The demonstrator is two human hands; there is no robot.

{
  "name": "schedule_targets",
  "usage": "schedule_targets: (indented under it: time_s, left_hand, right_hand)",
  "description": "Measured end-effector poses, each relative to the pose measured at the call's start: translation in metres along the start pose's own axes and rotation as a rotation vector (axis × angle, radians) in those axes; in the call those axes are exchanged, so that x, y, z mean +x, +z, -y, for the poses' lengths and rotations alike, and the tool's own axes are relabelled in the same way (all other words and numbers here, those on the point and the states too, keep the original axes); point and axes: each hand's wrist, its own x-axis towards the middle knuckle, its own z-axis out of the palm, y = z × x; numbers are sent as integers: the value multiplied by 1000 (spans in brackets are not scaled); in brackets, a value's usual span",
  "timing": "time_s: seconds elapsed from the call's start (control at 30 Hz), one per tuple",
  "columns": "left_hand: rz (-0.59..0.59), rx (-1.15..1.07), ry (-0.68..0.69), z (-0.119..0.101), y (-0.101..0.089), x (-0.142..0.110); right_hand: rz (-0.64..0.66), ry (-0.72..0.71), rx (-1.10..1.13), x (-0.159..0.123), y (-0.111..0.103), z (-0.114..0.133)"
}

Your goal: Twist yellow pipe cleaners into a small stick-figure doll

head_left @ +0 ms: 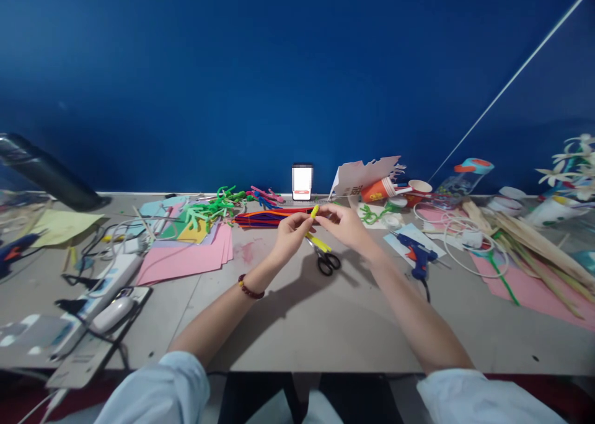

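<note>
My left hand point(294, 232) and my right hand point(343, 224) meet over the middle of the table. Their fingertips pinch a short yellow pipe cleaner point(315, 211), whose upper end sticks out between them. Just below lie black-handled scissors point(328, 263), with more yellow pipe cleaner pieces point(320, 243) beside their blades. Behind my hands is a bundle of red, orange and purple pipe cleaners point(260, 218). A phone with a lit screen point(302, 182) stands upright against the blue wall.
Green pipe cleaners point(225, 201) and pink paper sheets point(186, 263) lie to the left, near a power strip point(116, 275). On the right are a blue glue gun point(419, 253), orange paper cups point(377, 190) and a coiled white cable point(476, 244). A dark bottle point(46, 170) leans at far left.
</note>
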Motion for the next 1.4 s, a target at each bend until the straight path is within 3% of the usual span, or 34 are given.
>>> schedule_targets:
  time_s: [0.27, 0.47, 0.73, 0.9, 1.07, 1.3, 1.4]
  left_hand:
    - [-57, 161, 153, 3, 2, -2]
    - [20, -15, 6, -2, 3, -3]
    - [166, -271, -184, -9, 2, -4]
    - [194, -359, -267, -15, 4, -5]
    - [165, -263, -207, -11, 2, -3]
    - [154, -171, -145, -11, 1, -4]
    - [201, -187, -152, -9, 0, -3]
  right_hand:
    - [-70, 91, 348, 2, 14, -3]
    - [-76, 80, 464, 2, 15, -3]
    - [52, 61, 666, -2, 13, 11]
    - [67, 112, 658, -2, 13, 11]
    - [107, 139, 590, 0, 9, 8]
    - [259, 67, 492, 5, -8, -1]
    - [271, 54, 454, 7, -11, -4]
